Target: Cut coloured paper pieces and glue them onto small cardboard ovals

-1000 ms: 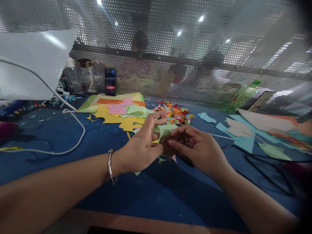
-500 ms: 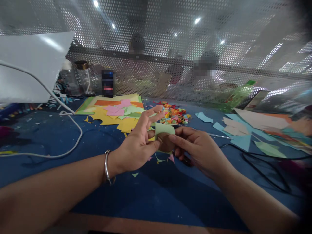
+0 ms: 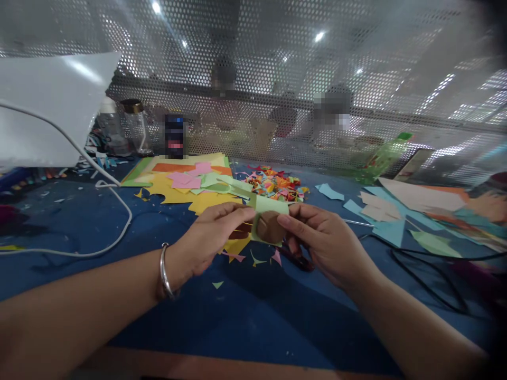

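Both hands meet over the blue table (image 3: 253,316) at a small light green paper piece (image 3: 266,206). My left hand (image 3: 216,232), with a metal bangle (image 3: 164,272) on the wrist, has its fingers curled and pinches the paper's left edge. My right hand (image 3: 320,240) pinches the right side, its thumb lying across the front of the paper. Below the hands lie small paper scraps (image 3: 253,258) in pink, yellow and green.
A stack of coloured paper sheets (image 3: 186,177) and a heap of tiny cuttings (image 3: 275,184) lie behind the hands. Blue and beige paper shapes (image 3: 396,211) cover the right. A white cable (image 3: 114,195) loops at left, black cables (image 3: 428,279) at right. A perforated metal screen (image 3: 277,79) backs the table.
My left hand's fingers, spread out a second ago, have curled in and now pinch the green paper. The paper has been lifted slightly and turned between both hands.
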Demonstrator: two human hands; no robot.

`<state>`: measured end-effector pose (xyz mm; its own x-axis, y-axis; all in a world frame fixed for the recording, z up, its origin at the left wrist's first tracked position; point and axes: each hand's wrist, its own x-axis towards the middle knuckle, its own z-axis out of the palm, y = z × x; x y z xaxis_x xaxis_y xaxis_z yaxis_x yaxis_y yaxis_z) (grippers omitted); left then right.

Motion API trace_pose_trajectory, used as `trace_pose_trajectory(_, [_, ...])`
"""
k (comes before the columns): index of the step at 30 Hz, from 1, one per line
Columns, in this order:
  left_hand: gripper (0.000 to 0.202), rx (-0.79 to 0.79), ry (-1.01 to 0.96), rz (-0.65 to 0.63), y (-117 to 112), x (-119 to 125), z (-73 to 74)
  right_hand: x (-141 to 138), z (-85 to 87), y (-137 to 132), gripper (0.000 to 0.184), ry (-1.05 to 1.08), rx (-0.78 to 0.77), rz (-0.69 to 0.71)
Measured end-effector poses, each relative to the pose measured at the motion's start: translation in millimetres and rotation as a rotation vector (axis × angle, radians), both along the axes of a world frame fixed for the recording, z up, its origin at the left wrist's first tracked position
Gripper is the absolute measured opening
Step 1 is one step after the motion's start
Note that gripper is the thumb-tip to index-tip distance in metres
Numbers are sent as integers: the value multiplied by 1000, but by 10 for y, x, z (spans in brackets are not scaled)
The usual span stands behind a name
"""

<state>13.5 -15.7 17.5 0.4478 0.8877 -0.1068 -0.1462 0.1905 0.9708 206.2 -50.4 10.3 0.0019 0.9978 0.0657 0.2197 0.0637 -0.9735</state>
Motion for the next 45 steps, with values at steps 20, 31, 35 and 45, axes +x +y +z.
trace_pose_trajectory(20, [21,-90,-37,-149,13,-29,-21,-53,-51,9,42,-17,-48,17])
trace_pose_trajectory(31, [23,-49,62,-121,11,-32,-37,-48,-85,14,41,-56,-16,28])
trace_pose_trajectory(35, [16,-45,30,-77,25,-20,-33,-3,-61,18,41,-154,35,-24])
trace_pose_trajectory(45, [6,58,-67,165,161,-58,-20,213,3,85,20,-1027,-41,201])
